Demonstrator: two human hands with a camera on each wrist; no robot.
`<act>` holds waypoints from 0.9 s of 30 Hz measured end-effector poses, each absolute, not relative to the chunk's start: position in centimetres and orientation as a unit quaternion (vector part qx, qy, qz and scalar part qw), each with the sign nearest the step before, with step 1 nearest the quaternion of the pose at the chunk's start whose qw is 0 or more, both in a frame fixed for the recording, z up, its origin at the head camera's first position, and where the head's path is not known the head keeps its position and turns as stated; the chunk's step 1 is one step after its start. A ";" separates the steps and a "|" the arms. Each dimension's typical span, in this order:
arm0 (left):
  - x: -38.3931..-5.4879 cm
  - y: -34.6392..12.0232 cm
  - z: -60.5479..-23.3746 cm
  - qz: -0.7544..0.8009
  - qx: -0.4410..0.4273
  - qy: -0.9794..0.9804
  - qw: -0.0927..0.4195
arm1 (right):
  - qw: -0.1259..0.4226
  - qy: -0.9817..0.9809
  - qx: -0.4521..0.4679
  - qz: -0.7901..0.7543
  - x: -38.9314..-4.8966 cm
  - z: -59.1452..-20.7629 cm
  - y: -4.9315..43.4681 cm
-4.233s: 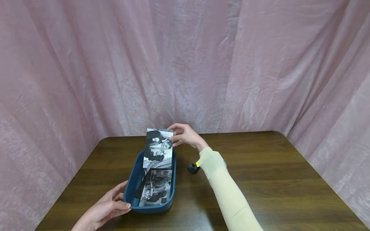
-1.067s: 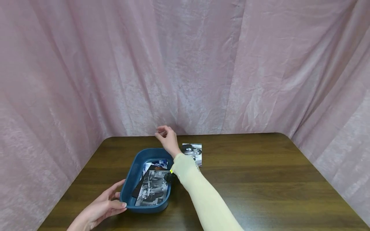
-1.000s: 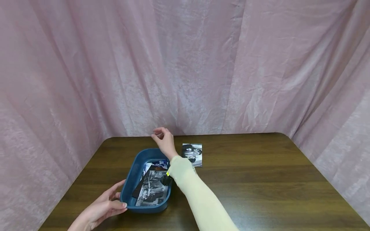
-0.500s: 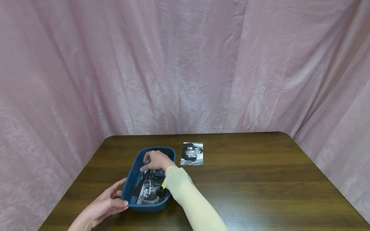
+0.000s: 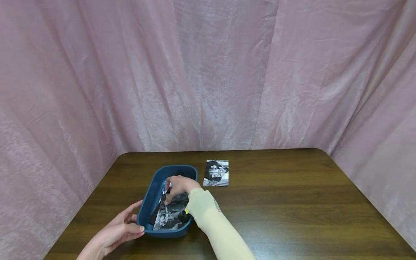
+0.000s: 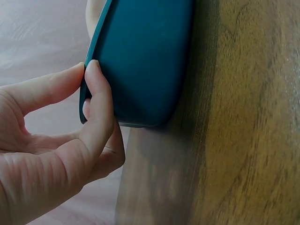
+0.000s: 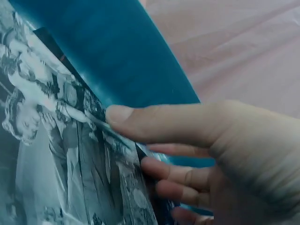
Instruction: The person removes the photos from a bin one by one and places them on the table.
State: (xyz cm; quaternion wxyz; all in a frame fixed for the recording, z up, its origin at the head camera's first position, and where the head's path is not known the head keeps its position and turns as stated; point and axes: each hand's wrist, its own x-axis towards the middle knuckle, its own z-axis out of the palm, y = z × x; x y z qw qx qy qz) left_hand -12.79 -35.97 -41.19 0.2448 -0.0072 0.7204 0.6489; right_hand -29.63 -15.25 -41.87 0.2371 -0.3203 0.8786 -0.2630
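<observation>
A blue tub (image 5: 166, 234) with rounded corners stands on the table at left of centre. My left hand (image 5: 114, 233) pinches its near-left rim between thumb and fingers, as the left wrist view also shows. My right hand (image 5: 180, 184) is inside the tub, over the top black-and-white photo (image 5: 169, 216). In the right wrist view the thumb lies on the photo's face, and the fingers (image 7: 176, 173) curl at its edge, pinching it. Under this photo, darker photo edges (image 5: 153, 216) stick out on the left. Another black-and-white photo (image 5: 216, 173) lies on the table, right of the tub.
The brown wooden table (image 5: 279, 202) extends far to the right, with rounded back corners. A pink velvet curtain (image 5: 208, 79) hangs behind it and along both sides. A small black camera (image 5: 183, 216) on the right wrist hangs over the tub.
My right hand set one photo on the table, came back over the tub's far end, then lowered into it and took hold of the top photo. The left hand stayed on the rim.
</observation>
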 end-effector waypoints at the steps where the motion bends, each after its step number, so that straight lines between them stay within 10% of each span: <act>1: -12.8 -36.0 -41.2 0.649 -0.006 0.720 0.244 | 0.239 0.875 -0.323 -0.271 -29.7 -41.9 -15.3; 16: -12.8 -36.1 -41.3 0.652 -0.003 0.718 0.244 | 0.329 0.812 -0.363 -0.317 -30.5 -39.8 -14.2; 27: -13.0 -36.1 -41.4 0.651 -0.011 0.718 0.247 | 0.291 0.830 -0.368 -0.302 -30.4 -38.7 -12.6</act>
